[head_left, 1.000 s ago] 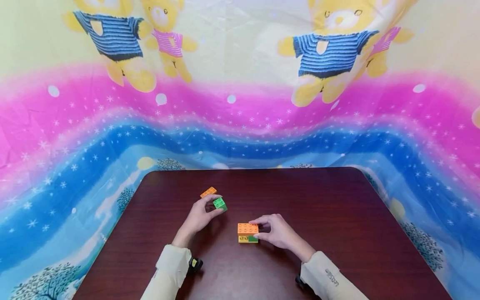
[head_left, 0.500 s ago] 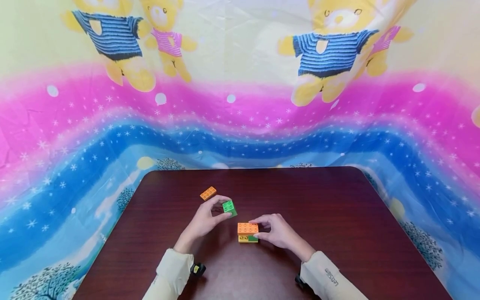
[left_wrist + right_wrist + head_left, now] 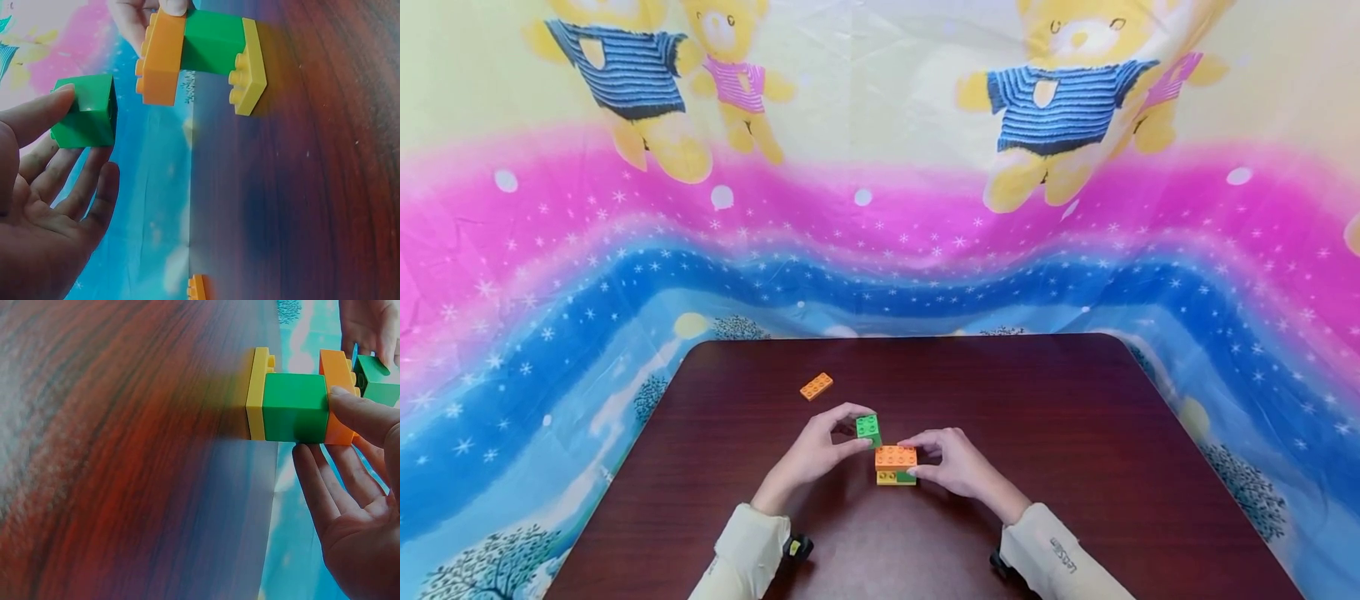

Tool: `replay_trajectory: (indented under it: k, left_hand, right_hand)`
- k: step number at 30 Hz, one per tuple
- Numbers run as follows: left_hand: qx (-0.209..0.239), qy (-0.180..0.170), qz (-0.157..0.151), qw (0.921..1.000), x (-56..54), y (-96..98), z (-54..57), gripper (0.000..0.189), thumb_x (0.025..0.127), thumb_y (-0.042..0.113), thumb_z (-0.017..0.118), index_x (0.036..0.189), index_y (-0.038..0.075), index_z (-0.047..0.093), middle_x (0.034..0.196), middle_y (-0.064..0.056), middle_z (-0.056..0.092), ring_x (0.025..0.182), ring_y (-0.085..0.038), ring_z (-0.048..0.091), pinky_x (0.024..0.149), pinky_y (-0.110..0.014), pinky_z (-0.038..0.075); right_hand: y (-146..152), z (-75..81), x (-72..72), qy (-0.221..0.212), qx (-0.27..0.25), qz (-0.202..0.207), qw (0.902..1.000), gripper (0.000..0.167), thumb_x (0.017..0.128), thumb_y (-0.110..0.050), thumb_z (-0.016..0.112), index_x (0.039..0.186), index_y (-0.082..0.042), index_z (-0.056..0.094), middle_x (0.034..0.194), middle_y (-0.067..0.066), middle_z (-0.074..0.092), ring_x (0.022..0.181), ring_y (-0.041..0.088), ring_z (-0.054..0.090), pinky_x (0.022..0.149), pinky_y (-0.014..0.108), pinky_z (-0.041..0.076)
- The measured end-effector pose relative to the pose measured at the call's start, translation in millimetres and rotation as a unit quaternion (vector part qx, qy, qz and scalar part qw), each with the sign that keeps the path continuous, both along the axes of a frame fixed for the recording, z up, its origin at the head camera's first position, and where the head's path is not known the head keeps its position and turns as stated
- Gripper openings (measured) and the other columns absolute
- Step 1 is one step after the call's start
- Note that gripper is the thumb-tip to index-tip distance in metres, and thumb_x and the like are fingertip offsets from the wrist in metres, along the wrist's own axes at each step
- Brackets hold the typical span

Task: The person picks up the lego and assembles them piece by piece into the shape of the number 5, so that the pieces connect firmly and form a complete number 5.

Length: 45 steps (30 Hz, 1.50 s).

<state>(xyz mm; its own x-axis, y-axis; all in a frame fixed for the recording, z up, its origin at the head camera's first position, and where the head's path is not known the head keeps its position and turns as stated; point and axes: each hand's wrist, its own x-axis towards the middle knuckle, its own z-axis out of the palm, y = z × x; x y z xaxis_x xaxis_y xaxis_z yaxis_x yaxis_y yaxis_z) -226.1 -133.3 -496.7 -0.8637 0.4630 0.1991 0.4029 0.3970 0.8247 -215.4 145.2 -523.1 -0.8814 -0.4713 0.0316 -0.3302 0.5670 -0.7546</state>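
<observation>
A green toy brick (image 3: 867, 428) with studs on top is pinched between the thumb and fingers of my left hand (image 3: 815, 448), raised beside the upper left corner of a small brick stack. In that stack, an orange brick (image 3: 896, 457) lies across a second green brick (image 3: 215, 40), which stands on one end of a thin yellow plate (image 3: 252, 69). The plate's other end shows bare studs under the orange overhang. My right hand (image 3: 953, 463) grips the stack's right end, thumb on the orange brick in the right wrist view and fingers behind it.
A loose thin orange plate (image 3: 816, 386) lies studs up on the dark wooden table (image 3: 1037, 392), farther back and to the left. Behind the table hangs a printed cloth (image 3: 865, 283) with bears.
My left hand has carried the green brick rightward and nearer, from close by the loose orange plate to the stack's corner. The right hand and the stack have stayed put.
</observation>
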Motion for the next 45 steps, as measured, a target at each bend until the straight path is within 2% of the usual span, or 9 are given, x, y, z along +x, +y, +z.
replay_trajectory:
  k: [9, 16, 22, 24, 29, 34, 38, 45]
  left_hand:
    - [-0.015, -0.004, -0.018, 0.9997, 4.8, 5.9, 0.0, 0.040, 0.095, 0.028, 0.077, 0.133, 0.022, 0.066, 0.113, 0.010, 0.071, 0.102, -0.014, 0.066, 0.096, -0.049, 0.055]
    - [-0.007, -0.018, -0.030, 0.9994, 6.9, 9.5, -2.5, 0.040, 0.094, 0.030, 0.078, 0.132, 0.024, 0.067, 0.114, 0.013, 0.070, 0.104, -0.013, 0.066, 0.099, -0.054, 0.053]
    - [-0.007, -0.024, -0.034, 0.9991, 8.3, 11.9, -4.2, 0.037, 0.095, 0.028, 0.077, 0.131, 0.029, 0.067, 0.116, 0.013, 0.070, 0.104, -0.013, 0.065, 0.099, -0.056, 0.052]
    - [-0.008, -0.024, -0.037, 0.9990, 8.5, 12.6, -4.4, 0.038, 0.095, 0.026, 0.077, 0.131, 0.027, 0.067, 0.116, 0.012, 0.070, 0.104, -0.013, 0.065, 0.100, -0.056, 0.052]
    - [-0.014, -0.023, -0.041, 0.9988, 9.1, 13.9, -3.8, 0.039, 0.095, 0.025, 0.077, 0.132, 0.023, 0.067, 0.117, 0.012, 0.070, 0.105, -0.013, 0.065, 0.100, -0.054, 0.053]
    - [-0.025, -0.020, -0.040, 0.9987, 10.1, 15.0, -2.8, 0.038, 0.095, 0.028, 0.078, 0.131, 0.033, 0.066, 0.116, 0.015, 0.070, 0.104, -0.011, 0.065, 0.098, -0.046, 0.054]
    - [-0.029, -0.015, -0.040, 0.9987, 10.2, 15.5, -4.1, 0.038, 0.095, 0.027, 0.077, 0.131, 0.031, 0.066, 0.116, 0.015, 0.070, 0.104, -0.010, 0.065, 0.097, -0.041, 0.055]
    - [-0.017, -0.018, -0.038, 0.9990, 9.2, 16.6, -8.8, 0.038, 0.095, 0.027, 0.078, 0.131, 0.033, 0.066, 0.115, 0.015, 0.070, 0.103, -0.010, 0.065, 0.098, -0.045, 0.055]
  right_hand:
    - [1, 1.3, -0.1, -0.004, -0.004, 0.001, 1.0000, 0.044, 0.087, -0.021, 0.085, 0.130, -0.020, 0.074, 0.127, 0.004, 0.073, 0.110, 0.022, 0.072, 0.092, 0.043, 0.060]
    - [1, -0.5, 0.3, 0.001, -0.006, 0.001, 1.0000, 0.044, 0.087, -0.020, 0.085, 0.130, -0.019, 0.074, 0.126, 0.004, 0.073, 0.109, 0.021, 0.072, 0.092, 0.041, 0.060]
    - [0, -1.1, 0.4, 0.008, -0.005, 0.002, 1.0000, 0.045, 0.086, -0.019, 0.086, 0.129, -0.017, 0.074, 0.125, 0.004, 0.074, 0.109, 0.021, 0.073, 0.092, 0.041, 0.060]
    - [0, -1.2, 0.3, 0.008, -0.005, 0.001, 1.0000, 0.045, 0.086, -0.019, 0.086, 0.129, -0.017, 0.074, 0.125, 0.004, 0.074, 0.109, 0.020, 0.073, 0.091, 0.040, 0.060]
    - [0, -1.9, -0.2, 0.010, -0.007, 0.002, 0.9999, 0.045, 0.086, -0.019, 0.086, 0.129, -0.016, 0.074, 0.125, 0.005, 0.074, 0.108, 0.020, 0.073, 0.091, 0.039, 0.061]
    - [0, -2.4, -0.9, 0.008, -0.008, 0.002, 0.9999, 0.045, 0.086, -0.019, 0.086, 0.129, -0.017, 0.074, 0.125, 0.005, 0.074, 0.108, 0.020, 0.073, 0.091, 0.040, 0.060]
    - [1, -2.9, -1.8, 0.003, -0.007, 0.003, 1.0000, 0.045, 0.086, -0.020, 0.086, 0.129, -0.018, 0.074, 0.125, 0.005, 0.074, 0.109, 0.020, 0.073, 0.092, 0.040, 0.060]
    - [1, -2.8, -2.2, 0.003, -0.011, 0.008, 0.9999, 0.044, 0.086, -0.020, 0.086, 0.129, -0.016, 0.074, 0.125, 0.005, 0.074, 0.109, 0.019, 0.073, 0.091, 0.039, 0.060]
